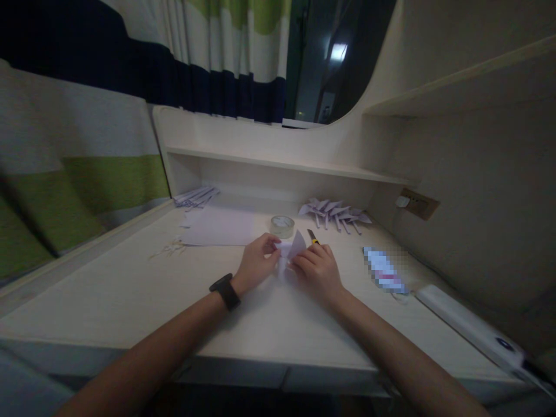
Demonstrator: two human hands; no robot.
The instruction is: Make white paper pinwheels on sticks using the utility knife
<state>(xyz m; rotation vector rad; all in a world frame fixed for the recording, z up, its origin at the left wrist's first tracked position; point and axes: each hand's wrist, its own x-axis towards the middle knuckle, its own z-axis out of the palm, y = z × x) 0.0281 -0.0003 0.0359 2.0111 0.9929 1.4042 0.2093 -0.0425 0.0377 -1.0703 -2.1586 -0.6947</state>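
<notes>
Between my hands is a white paper pinwheel [297, 245], with one pointed flap standing up and a pale strip hanging below it. My left hand [257, 263], with a dark watch at the wrist, pinches its left side between thumb and fingers. On the right side, my right hand [320, 267] is closed on the paper with bent fingers. Just behind them sits a roll of clear tape [282, 226]. A yellow and black utility knife [313, 236] lies right beyond my right hand, partly hidden by it.
Several finished paper pinwheels [334, 212] lie at the back right. White paper sheets [221, 224], rolled paper sticks [197, 197] and small thin strips [169, 248] are at the left. A blurred lit phone-like object [384, 271] and a white power strip [469, 324] lie right. A shelf [278, 164] overhangs the back.
</notes>
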